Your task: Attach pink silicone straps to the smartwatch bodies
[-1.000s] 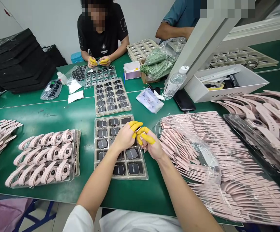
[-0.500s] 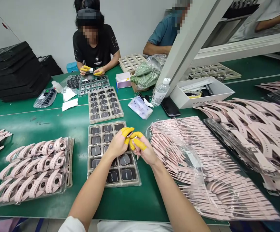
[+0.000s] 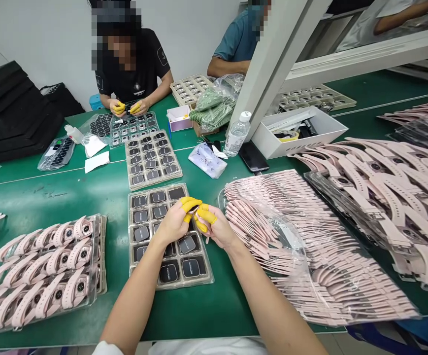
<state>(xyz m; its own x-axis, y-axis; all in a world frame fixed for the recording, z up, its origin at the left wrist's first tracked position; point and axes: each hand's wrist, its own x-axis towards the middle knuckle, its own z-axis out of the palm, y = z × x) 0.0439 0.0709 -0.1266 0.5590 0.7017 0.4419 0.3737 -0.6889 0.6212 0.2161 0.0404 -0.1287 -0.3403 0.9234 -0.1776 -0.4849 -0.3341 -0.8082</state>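
My left hand (image 3: 177, 219), with yellow finger cots on its fingertips, is closed round a small dark watch case (image 3: 193, 209), mostly covered by the fingers. Against it presses my right hand (image 3: 215, 224), also in yellow cots and closed. A pale pink watch strap tip (image 3: 207, 240) pokes out below the right fingers; the rest of the strap is hidden. Both hands are held over the right side of a clear-edged tray (image 3: 208, 276) of dark square watch faces (image 3: 193, 266). Just right of my right hand lies a pile of pink straps (image 3: 252, 227) in clear plastic.
At left, a tray holds finished pink watches (image 3: 75, 286). More pink watches (image 3: 394, 197) are heaped at right. A second tray (image 3: 153, 160), tissue pack (image 3: 207, 160), bottle (image 3: 238, 135), phone (image 3: 253, 157) and white box (image 3: 298, 130) stand beyond. Two co-workers sit opposite; a slanted post (image 3: 269, 69) rises right.
The view has shifted slightly, moving the scene leftward. My hands stay together over the tray, their fingers turned a little on the watch case. The co-worker opposite has moved their hands.
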